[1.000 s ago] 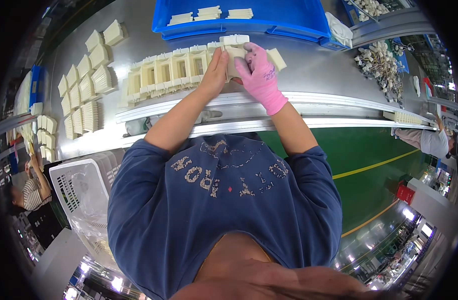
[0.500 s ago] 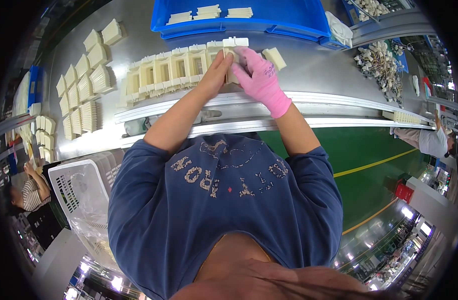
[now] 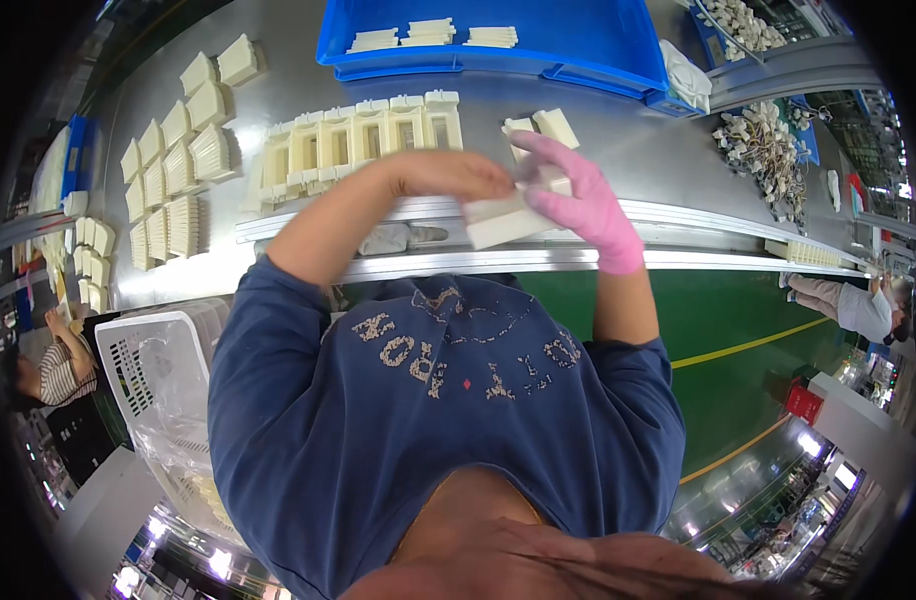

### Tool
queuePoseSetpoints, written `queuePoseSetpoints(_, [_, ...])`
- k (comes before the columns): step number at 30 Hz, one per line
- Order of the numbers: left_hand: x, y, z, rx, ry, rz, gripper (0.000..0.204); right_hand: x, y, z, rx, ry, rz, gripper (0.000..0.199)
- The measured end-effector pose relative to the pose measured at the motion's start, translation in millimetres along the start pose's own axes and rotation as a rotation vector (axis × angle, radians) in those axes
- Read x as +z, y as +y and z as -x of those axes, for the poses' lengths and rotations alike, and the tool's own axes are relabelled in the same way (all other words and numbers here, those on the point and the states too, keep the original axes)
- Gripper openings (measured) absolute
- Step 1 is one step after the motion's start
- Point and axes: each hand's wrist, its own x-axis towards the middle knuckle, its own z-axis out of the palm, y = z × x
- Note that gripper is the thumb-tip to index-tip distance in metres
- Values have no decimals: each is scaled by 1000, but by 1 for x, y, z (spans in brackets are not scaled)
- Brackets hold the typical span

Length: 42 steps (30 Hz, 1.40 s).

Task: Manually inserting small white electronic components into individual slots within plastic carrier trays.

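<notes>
Over the table's front rail, my right hand (image 3: pixel 588 205), in a pink glove, grips a cream plastic housing (image 3: pixel 506 228) that is tilted with a long flat side toward me. My bare left hand (image 3: pixel 456 176) is blurred, its fingertips at the housing's upper left; whether they grip it I cannot tell. To the left stands a row of cream open-frame housings (image 3: pixel 374 136), side by side and partly hidden by my left forearm. Just beyond my right hand, a cream block (image 3: pixel 555 127) rests on the metal table, with another cream piece (image 3: pixel 519 129) beside it.
Stacks of cream ribbed parts (image 3: pixel 181 165) stand on the table's left. A blue bin (image 3: pixel 498 60) at the back holds several cream strips (image 3: pixel 428 33). Bundled wires with white connectors (image 3: pixel 763 150) lie at right. A white basket (image 3: pixel 158 370) stands at lower left. Other people are at both sides.
Both hands have come away from the row's right end, moving right and nearer to me. The end housing has left the row and is now tilted in my right hand.
</notes>
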Motion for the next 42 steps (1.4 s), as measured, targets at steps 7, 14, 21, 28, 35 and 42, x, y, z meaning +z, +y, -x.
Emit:
queuePoseSetpoints(7, [-90, -17, -24, -263, 677, -1271, 35, -30, 55, 46, 657, 167, 1175, 34])
queuePoseSetpoints(14, [-120, -27, -47, -195, 624, -926, 30, -33, 102, -39, 360, 289, 980, 43])
queuePoseSetpoints(21, [-48, 23, 0, 313, 949, 48, 35, -27, 120, -79, 684, 7, 1097, 51])
queuePoseSetpoints(28, [-23, -32, -12, 52, 951, 334, 14, -27, 74, -59, 351, 90, 10, 24])
queuePoseSetpoints(35, [6, -31, -21, 47, 921, 340, 26, 22, 36, -44, 325, 90, -329, 18])
queuePoseSetpoints(42, [5, -46, -18, 319, 713, 490, 32, 61, 51, -55, -129, 529, 162, 30])
